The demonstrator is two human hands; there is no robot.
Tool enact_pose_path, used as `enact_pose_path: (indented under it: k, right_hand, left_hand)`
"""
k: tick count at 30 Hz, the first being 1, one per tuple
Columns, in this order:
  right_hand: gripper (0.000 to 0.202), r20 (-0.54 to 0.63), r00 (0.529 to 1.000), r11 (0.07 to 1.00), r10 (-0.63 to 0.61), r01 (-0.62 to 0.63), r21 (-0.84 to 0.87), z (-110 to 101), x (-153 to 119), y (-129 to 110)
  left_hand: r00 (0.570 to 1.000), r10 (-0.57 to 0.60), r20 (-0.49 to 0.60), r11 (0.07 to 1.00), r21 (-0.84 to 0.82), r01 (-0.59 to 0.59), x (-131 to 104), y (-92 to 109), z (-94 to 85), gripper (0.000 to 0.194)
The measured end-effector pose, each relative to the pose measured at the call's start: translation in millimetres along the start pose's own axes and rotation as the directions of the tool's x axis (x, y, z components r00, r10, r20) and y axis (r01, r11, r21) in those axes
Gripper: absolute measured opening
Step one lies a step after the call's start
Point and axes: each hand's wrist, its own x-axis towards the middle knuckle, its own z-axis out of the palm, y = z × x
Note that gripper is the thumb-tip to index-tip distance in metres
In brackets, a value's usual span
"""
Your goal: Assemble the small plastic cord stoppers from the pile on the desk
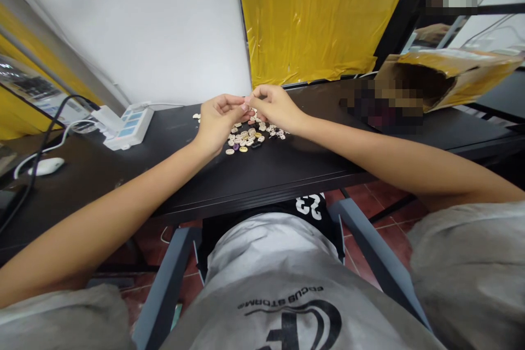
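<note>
My left hand [219, 120] and my right hand [276, 106] meet fingertip to fingertip just above the dark table [262, 172]. Both are closed in a pinch, and whatever lies between the fingertips is too small to make out. Below and between them lies a loose pile of small oval pieces [243, 139], mostly cream, with some yellow, purple, reddish and black ones. Small white pieces [276, 132] lie at the pile's right side, beside my right wrist. A few more white pieces [197, 116] sit left of my left hand. My hands hide part of the pile.
At the left stand a white power strip [133, 126] with a plugged-in adapter, cables and a white mouse-like object [47, 167]. An open cardboard box [455, 79] lies at the right, near a blurred dark item. A white panel and yellow sheeting [311, 16] rise behind the table.
</note>
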Motion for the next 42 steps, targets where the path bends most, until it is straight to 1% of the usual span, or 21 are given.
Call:
enact_pose_path:
  k: [2,4,7,10,14,16,19,23,26,28,31,33,36,38,40,42]
  right_hand:
    - [0.032,0.014,0.999,0.997,-0.039,0.039,-0.069,-3,2,2]
    - [0.037,0.030,0.994,0.982,-0.105,0.108,-0.153,-8,5,6]
    - [0.042,0.052,0.980,0.936,-0.192,0.198,-0.291,-13,10,10]
    - [0.040,0.055,0.974,0.901,-0.218,0.223,-0.372,-14,12,11]
    - [0.037,0.029,0.987,0.933,-0.157,0.158,-0.323,-10,9,8]
    - [0.036,0.022,0.992,0.952,-0.120,0.122,-0.282,-8,8,7]
    - [0.034,0.009,0.995,0.966,-0.098,0.097,-0.239,-5,5,6]
    - [0.034,-0.026,0.993,0.962,-0.112,0.102,-0.252,-3,5,6]
    - [0.036,0.033,0.992,0.946,-0.122,0.126,-0.299,-7,7,5]
    - [0.038,0.089,0.993,0.932,-0.080,0.106,-0.346,-14,8,1]
    - [0.040,0.194,0.980,0.899,0.041,0.049,-0.435,-32,9,-3]
    - [0.037,0.254,0.959,0.864,0.125,0.020,-0.503,-46,11,-3]
    - [0.035,0.330,0.912,0.775,0.243,0.022,-0.632,-61,15,0]
    - [0.035,0.362,0.890,0.723,0.276,0.056,-0.688,-64,18,4]
    - [0.037,0.386,0.879,0.704,0.280,0.085,-0.705,-65,21,9]
    - [0.040,0.399,0.874,0.708,0.277,0.095,-0.700,-65,24,13]
  left_hand:
    - [1.000,-0.005,-0.010,1.000,0.013,0.005,0,1,-1.0,0.014]
    - [1.000,-0.013,-0.018,1.000,0.021,0.014,0,2,-1.6,0.015]
    - [1.000,-0.027,-0.003,0.999,0.029,0.027,-1,3,-1.4,0.015]
    - [1.000,-0.024,0.012,0.999,0.033,0.024,-2,4,0.0,0.013]
    - [1.000,0.011,-0.008,0.999,0.037,-0.010,-2,5,1.3,0.012]
    - [1.000,0.001,-0.013,0.999,0.042,0.000,-2,5,1.7,0.015]
    - [1.000,-0.026,-0.016,0.999,0.047,0.027,-2,7,2.5,0.019]
    - [0.999,-0.040,-0.014,0.998,0.042,0.040,-2,8,4.1,0.020]
    - [0.998,-0.054,0.017,0.996,0.073,0.052,-2,8,4.4,0.017]
    - [0.998,-0.040,0.049,0.990,0.139,0.033,-1,7,2.9,0.014]
    - [0.991,0.021,0.135,0.947,0.314,-0.063,0,6,-2.8,0.017]
    - [0.971,0.046,0.236,0.873,0.462,-0.154,0,7,-8.0,0.015]
    - [0.922,0.049,0.383,0.719,0.627,-0.298,-1,9,-14.9,0.011]
    - [0.904,0.039,0.426,0.665,0.664,-0.342,-1,10,-17.9,0.015]
    - [0.903,0.022,0.429,0.664,0.669,-0.334,-1,10,-19.7,0.016]
    - [0.906,0.006,0.423,0.673,0.668,-0.317,0,10,-20.7,0.012]
